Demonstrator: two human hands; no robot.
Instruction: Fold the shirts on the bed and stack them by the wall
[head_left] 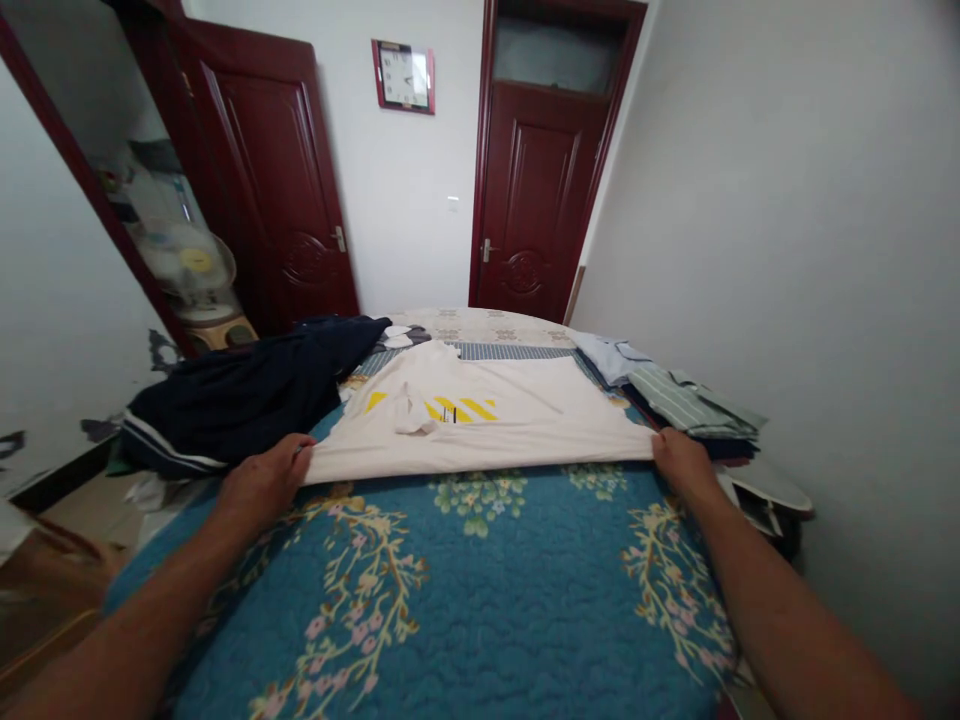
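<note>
A white T-shirt (525, 395) with yellow diagonal stripes and a small dark print lies sideways across the bed. One sleeve rests folded over the print. My left hand (274, 478) grips the shirt's near edge at its left end, fingers closed on the cloth. At the right end of that same edge, my right hand (682, 462) is closed on the fabric. Between the two hands the edge is stretched nearly straight, close above the blue floral quilt (517, 600). The fingertips of both hands are partly hidden by the cloth.
Dark navy clothing (255, 395) is heaped at the left. Folded shirts, a green striped one (686, 405) on top, are stacked at the right edge. Beyond the bed are two dark red doors (551, 190), a wall clock (405, 77) and a fan (191, 262).
</note>
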